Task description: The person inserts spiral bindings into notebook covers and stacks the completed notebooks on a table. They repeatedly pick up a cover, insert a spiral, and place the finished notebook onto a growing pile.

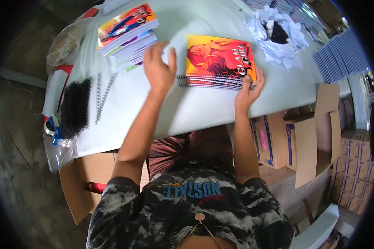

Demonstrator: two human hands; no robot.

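The stack of spiral-bound notebooks lay on the pale worktop, right of centre, directly ahead of the person. Its top cover was yellow and red. The long axis ran left to right across the view, tilted slightly down toward the right. The wire spines sat at the left near corner and along the near edge, facing the person.

The right hand gripped the stack at its near right corner. The fingers were curled over the cover's right edge, with the thumb on the near side, closed on the stack.

The left hand was just left of the stack, held above the worktop. Its fingers were spread and loosely open, holding nothing visible. The picture did not show whether the fingertips touched the stack's left edge.

A second pile of notebooks stood at the far left, well apart from the stack. Loose wire coils lay on the worktop left of the left forearm, beside a bundle of black coils. A heap of crumpled white paper lay beyond the stack, to the right. Cardboard boxes stood below the worktop's right end
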